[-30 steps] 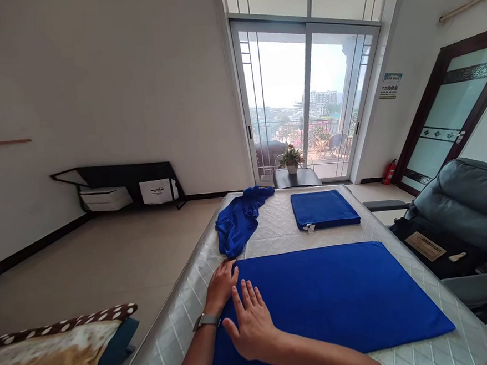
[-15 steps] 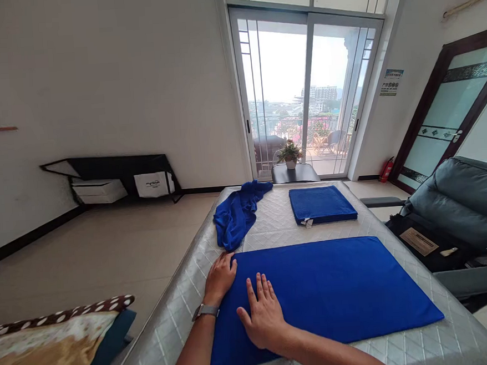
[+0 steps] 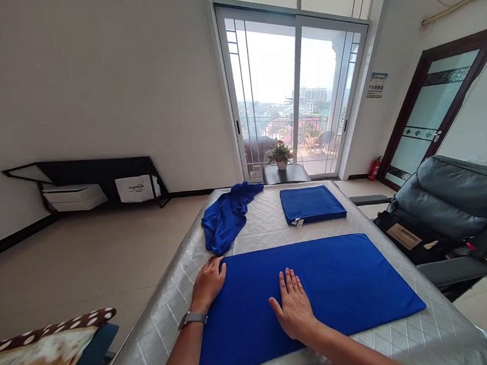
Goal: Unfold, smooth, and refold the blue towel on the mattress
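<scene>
A blue towel (image 3: 338,281) lies spread flat across the near part of a quilted silver-grey mattress (image 3: 154,333), a white tag at its near left corner. My left hand (image 3: 209,279), with a watch on the wrist, rests on the towel's far left corner, fingers stretched out. Flat on the middle of the towel lies my right hand (image 3: 294,307), its fingers extended and thumb apart. Beyond the left hand sits a crumpled blue cloth (image 3: 227,217). A neat stack of folded blue towels (image 3: 313,202) with white tags lies farther back on the right.
A dark armchair (image 3: 453,201) with a black bag on its seat stands at the right. On the left are a low black shelf (image 3: 100,167) with white boxes and a patterned cushion (image 3: 42,352). A potted plant (image 3: 281,156) stands on a chair behind the mattress.
My right hand has slid to the right over the towel, from near its left part to the middle. My left hand stays at the corner. The view has turned slightly right.
</scene>
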Available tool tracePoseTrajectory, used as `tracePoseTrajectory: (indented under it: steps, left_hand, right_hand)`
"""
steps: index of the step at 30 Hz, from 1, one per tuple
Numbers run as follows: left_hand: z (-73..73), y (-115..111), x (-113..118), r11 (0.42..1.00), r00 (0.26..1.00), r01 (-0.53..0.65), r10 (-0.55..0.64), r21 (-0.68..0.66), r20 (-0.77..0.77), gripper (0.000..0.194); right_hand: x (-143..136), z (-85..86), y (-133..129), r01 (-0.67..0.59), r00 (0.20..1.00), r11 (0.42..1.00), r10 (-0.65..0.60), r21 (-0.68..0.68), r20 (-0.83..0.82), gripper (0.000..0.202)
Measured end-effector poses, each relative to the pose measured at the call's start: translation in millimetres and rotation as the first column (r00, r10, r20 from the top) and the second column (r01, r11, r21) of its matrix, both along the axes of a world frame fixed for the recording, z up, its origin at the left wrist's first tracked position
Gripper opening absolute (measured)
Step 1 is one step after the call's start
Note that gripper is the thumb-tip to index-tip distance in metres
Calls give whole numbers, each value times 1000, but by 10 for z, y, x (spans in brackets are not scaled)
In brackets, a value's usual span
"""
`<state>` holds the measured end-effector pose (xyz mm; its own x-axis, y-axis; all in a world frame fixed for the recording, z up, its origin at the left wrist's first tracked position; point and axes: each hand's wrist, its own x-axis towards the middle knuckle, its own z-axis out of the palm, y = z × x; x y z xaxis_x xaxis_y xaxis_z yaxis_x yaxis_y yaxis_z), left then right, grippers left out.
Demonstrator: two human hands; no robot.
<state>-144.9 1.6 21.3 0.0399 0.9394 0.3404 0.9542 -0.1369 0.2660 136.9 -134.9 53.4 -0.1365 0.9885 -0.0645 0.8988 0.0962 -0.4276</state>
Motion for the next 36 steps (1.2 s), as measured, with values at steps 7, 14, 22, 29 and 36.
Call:
tracePoseTrajectory:
  steps: [7, 14, 22, 29, 36]
  left_hand:
    - [25, 0, -1, 1000, 1000, -2, 2, -5, 17, 42]
    - [-14, 27, -28, 1000, 1000, 12, -12, -20, 10, 48]
    - [-12, 27, -28, 999, 999, 9, -8, -45, 35, 51]
    - [-51, 65, -60, 999, 998, 22, -20, -38, 53, 51]
    - [-71, 88, -64, 999, 999, -5, 7, -52, 37, 50]
  right_hand:
    - [412, -9, -75, 57, 998, 998, -57, -1, 41, 84]
    - [800, -57, -98, 81, 995, 996, -83, 33, 53, 79]
    - [1440, -72, -118, 117, 986, 991, -123, 60, 110, 75]
    - [2229, -194, -143, 190, 960, 971, -215, 148, 181, 74]
    - [2997, -336, -162, 297, 915, 933, -339, 204, 220, 77]
